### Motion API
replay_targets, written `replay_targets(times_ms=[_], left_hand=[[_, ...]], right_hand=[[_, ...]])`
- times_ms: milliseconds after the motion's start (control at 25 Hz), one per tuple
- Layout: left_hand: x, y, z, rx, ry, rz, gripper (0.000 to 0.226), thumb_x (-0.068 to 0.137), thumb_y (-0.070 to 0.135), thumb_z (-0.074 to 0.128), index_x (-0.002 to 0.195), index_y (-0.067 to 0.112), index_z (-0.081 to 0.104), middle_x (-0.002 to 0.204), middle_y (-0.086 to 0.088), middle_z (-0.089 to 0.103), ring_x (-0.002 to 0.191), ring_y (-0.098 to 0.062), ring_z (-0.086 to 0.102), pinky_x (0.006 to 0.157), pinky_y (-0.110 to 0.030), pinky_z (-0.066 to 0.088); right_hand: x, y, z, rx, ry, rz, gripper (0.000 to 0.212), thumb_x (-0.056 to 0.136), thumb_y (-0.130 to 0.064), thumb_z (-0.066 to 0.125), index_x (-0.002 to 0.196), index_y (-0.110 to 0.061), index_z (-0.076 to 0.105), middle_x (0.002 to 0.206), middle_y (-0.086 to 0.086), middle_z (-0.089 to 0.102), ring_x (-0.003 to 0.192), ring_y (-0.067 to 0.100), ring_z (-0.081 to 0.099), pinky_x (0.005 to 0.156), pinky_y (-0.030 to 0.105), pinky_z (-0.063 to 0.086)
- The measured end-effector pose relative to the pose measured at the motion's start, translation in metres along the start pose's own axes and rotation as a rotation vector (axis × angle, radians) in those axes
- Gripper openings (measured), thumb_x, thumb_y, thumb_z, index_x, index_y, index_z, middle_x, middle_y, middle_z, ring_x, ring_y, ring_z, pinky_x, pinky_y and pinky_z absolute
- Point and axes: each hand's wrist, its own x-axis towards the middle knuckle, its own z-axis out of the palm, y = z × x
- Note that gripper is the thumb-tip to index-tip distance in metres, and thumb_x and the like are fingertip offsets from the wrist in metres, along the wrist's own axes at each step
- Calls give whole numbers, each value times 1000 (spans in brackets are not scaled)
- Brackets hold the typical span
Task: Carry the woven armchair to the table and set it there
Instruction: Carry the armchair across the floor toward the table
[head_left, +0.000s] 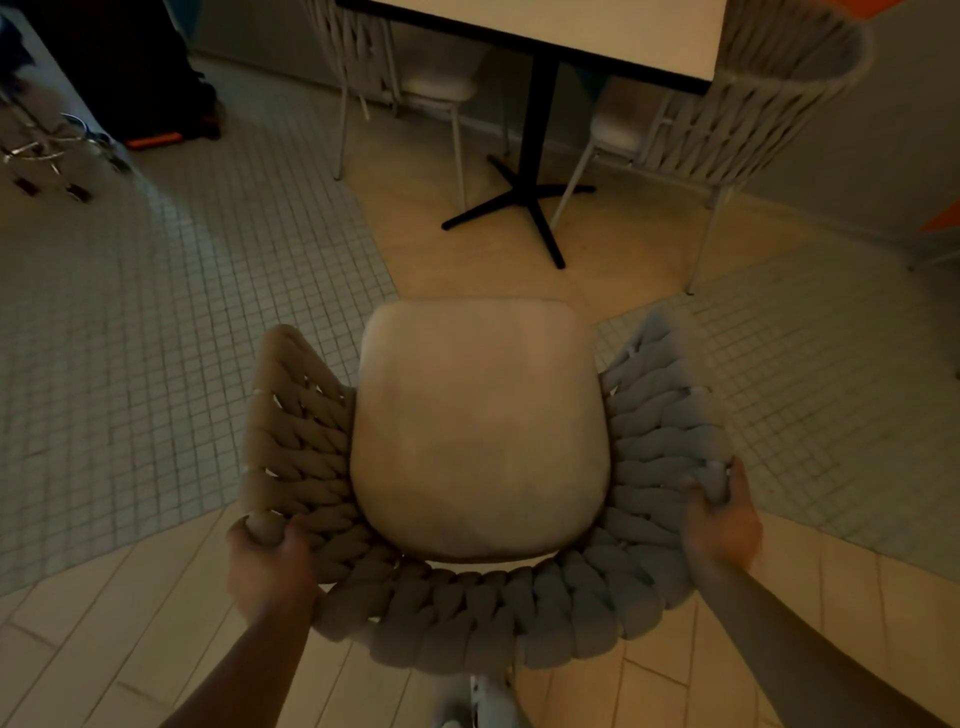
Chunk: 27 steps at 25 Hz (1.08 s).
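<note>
left hand (270, 566) and right hand (719, 519) both clamped on woven armchair (478, 603) rim; table (571, 31) ahead, apart from it.

The room is dim, with a floor of small pale square tiles (156, 322) cut by a band of larger beige tiles (447, 249). Two pale woven chairs (753, 104) stand at a light tabletop (597, 31) on a black pedestal base (524, 192), near a grey wall (857, 156).
</note>
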Motion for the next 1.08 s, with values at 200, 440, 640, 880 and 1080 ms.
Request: replay_targets(times_ms=[200,440,640,880,1080], left_hand=[[30,28,18,-20,61,-75,40,78,29,63,110,6,53,100,-27,64,94,-47,60,71,-41,41],[88,80,50,-27,75,-62,49,68,41,57,105,8,55,91,-22,62,94,-46,60,73,-41,40],[124,115,78,-4,46,-46,48,72,38,60,109,8,54,99,-25,63,96,-46,59,72,-39,38],[193,149,100,79,-39,13,42,80,26,66,115,8,53,104,-28,64,96,-46,61,75,-46,43],[254,171,107,91,-162,33,48,82,31,65,123,12,49,114,-25,63,102,-43,60,80,-47,45]], right_hand=[[46,-51,49,-6,-56,-53,63,91,-31,58,148,-17,35,141,17,52,123,40,51,97,47,44],[88,-103,104,1,-54,-47,64,91,-28,59,149,-15,34,143,16,51,128,38,49,100,46,42],[118,-131,128,-35,-51,-4,66,91,-28,58,150,-17,31,139,21,53,122,43,52,95,50,45],[112,-160,158,-19,25,101,68,89,-27,60,150,-18,32,138,18,54,120,42,54,93,47,44],[82,-176,181,23,117,168,68,89,-25,63,149,-15,33,143,17,51,126,41,50,98,44,40]])
